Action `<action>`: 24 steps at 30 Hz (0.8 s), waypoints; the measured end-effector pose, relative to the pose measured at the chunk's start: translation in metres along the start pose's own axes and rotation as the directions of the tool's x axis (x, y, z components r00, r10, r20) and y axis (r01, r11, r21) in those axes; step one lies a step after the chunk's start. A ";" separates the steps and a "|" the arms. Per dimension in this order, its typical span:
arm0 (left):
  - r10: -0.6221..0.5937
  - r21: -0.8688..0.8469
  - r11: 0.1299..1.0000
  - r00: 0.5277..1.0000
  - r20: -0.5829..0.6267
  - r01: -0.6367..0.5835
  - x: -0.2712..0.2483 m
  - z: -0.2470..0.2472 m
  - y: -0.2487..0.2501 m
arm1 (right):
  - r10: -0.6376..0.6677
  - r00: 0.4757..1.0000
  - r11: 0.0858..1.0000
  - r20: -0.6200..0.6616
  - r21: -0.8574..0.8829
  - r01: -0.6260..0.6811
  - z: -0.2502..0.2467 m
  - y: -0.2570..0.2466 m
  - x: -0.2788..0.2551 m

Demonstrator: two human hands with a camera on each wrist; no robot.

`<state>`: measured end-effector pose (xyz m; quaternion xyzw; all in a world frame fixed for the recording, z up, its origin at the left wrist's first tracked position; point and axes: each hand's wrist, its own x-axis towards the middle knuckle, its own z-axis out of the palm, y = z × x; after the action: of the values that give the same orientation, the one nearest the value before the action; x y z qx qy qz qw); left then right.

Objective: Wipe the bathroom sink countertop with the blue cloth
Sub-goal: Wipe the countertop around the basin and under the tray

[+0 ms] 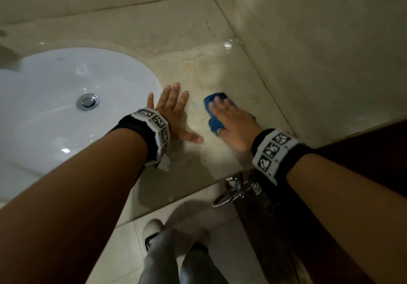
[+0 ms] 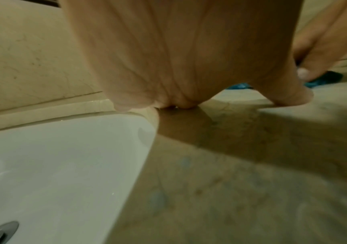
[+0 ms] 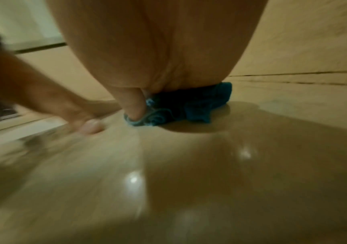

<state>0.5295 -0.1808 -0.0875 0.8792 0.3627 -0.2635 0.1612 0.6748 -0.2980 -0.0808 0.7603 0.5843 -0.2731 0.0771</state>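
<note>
A crumpled blue cloth (image 1: 214, 112) lies on the beige marble countertop (image 1: 220, 54), to the right of the sink. My right hand (image 1: 231, 118) lies flat on top of the cloth, fingers straight, pressing it onto the stone; in the right wrist view the cloth (image 3: 189, 105) bulges out from under the palm and thumb. My left hand (image 1: 174, 109) rests flat on the countertop beside the sink rim, fingers spread, holding nothing. In the left wrist view a bit of the cloth (image 2: 325, 80) shows past my left thumb, under the right hand (image 2: 322, 49).
A white oval sink (image 1: 55, 107) with a chrome drain (image 1: 87, 101) is set into the counter on the left. Marble walls (image 1: 319, 41) close the back and right. A dark wooden panel (image 1: 363, 147) and a chrome towel ring (image 1: 226, 197) are below the front edge.
</note>
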 end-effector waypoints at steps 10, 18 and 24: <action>0.014 -0.002 1.000 1.000 -0.001 -0.014 -0.001 0.004 -0.004 | 0.241 0.970 0.967 -0.039 0.090 -0.237 -0.025 0.036 0.033; 0.040 -0.032 0.999 0.999 -0.021 -0.041 -0.002 0.008 -0.007 | 0.378 0.925 0.917 -0.046 0.154 -0.367 -0.004 0.020 0.006; 0.025 -0.012 1.000 0.999 -0.047 -0.025 -0.003 0.007 -0.005 | 0.179 0.982 0.982 -0.059 0.076 -0.175 0.025 -0.033 -0.013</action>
<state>0.5217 -0.1824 -0.0915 0.8886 0.3569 -0.2387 0.1615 0.6342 -0.3097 -0.0889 0.8200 0.5067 -0.2604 0.0552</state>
